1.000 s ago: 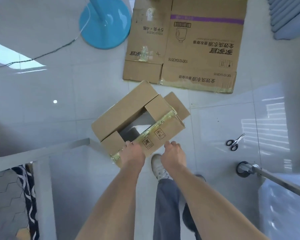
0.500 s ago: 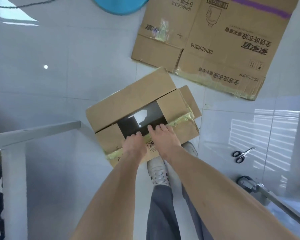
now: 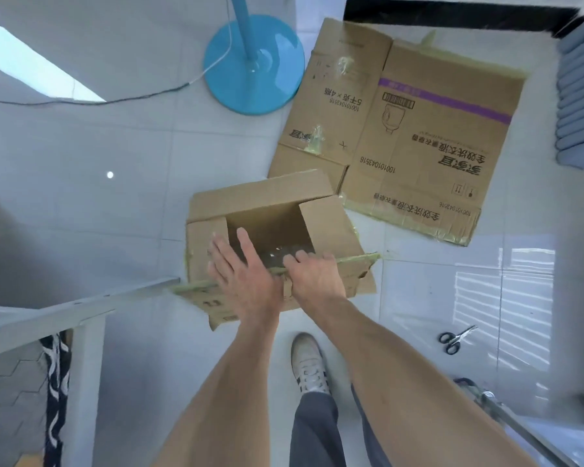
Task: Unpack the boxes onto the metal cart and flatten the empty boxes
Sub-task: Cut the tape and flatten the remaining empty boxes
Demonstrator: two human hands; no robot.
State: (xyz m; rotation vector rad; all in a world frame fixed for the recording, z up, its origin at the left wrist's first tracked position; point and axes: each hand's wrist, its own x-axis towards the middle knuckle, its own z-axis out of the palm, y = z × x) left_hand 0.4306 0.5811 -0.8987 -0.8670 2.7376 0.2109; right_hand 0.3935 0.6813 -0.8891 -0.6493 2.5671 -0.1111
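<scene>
Since the earlier frames the near flap has swung outward toward the person, and the box (image 3: pixel 270 237) now stands open where only a narrow gap showed between the flaps. The left hand (image 3: pixel 246 274) has let go of the flap edge and spread.

Head view: box sits on the tiled floor just ahead of the shoe (image 3: pixel 309 364), flaps folded out on all sides, yellowish tape along the flap edges. Left hand hovers over the near left corner of the opening, fingers straight and apart, holding nothing; whether the palm touches cardboard I cannot tell. Right hand (image 3: pixel 317 274) grips the near flap at its fold, fingers curled over the edge into the box, clamped on the cardboard. Something faintly glinting lies at the bottom of the box; too dim to name. A flat box (image 3: pixel 418 129) lies beyond, already flattened, its near corner just beside the open box. Scissors (image 3: pixel 452 340) lie on the floor to the right, well apart. Cart (image 3: pixel 506 416) shows only as a wheel and rail at lower right. Blue fan base (image 3: pixel 253 65) stands beyond the box.

Step in hand, as I judge it: opening done, unpacking starting. Next move calls for the left hand to reach down into the opening and take hold of the contents while the right keeps the flap back, then carry them right to the cart.
</scene>
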